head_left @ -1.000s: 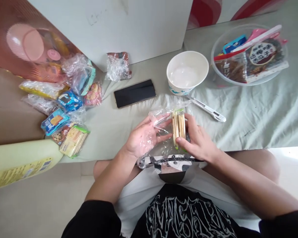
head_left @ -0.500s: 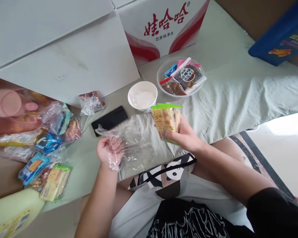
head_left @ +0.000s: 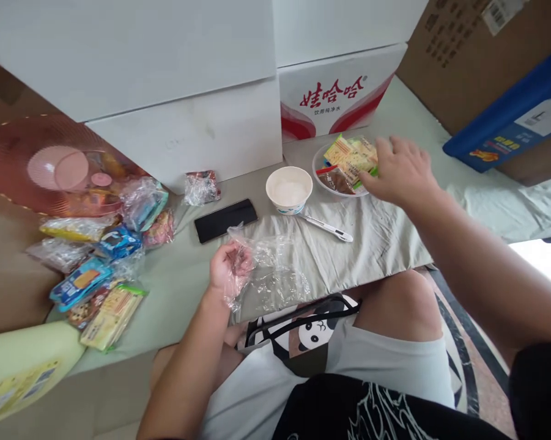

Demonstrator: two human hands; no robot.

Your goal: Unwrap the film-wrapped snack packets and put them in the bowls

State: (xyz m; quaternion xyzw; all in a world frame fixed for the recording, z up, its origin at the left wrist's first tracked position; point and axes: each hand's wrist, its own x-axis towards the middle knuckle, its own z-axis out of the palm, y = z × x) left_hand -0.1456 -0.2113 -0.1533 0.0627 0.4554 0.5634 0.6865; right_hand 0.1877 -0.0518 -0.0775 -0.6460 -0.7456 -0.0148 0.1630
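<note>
My left hand (head_left: 230,271) is closed on a clear plastic bag (head_left: 279,281), which spreads crumpled to the right over the cloth. At the right edge of a round clear plastic bowl (head_left: 320,177), my right hand (head_left: 406,168) hovers with its fingers apart, holding nothing. In that bowl a yellow-green cracker packet (head_left: 351,153) lies on top, beside a red-edged brown snack packet (head_left: 336,179). A white paper cup (head_left: 289,188) stands left of the bowl. Below the cup lies a white utility knife (head_left: 328,228).
A black phone (head_left: 226,220) and a plastic-wrapped packet (head_left: 202,187) lie left of the cup. Several snack packets (head_left: 119,242) are heaped at the left by a pink ribbed tray (head_left: 9,183). White boxes (head_left: 188,137) stand behind; a blue container (head_left: 509,122) is at the right.
My right hand has moved right and away from me and let go of the cracker packet, now in the bowl. My left hand still holds the bag. The view has shifted, and the knife shows.
</note>
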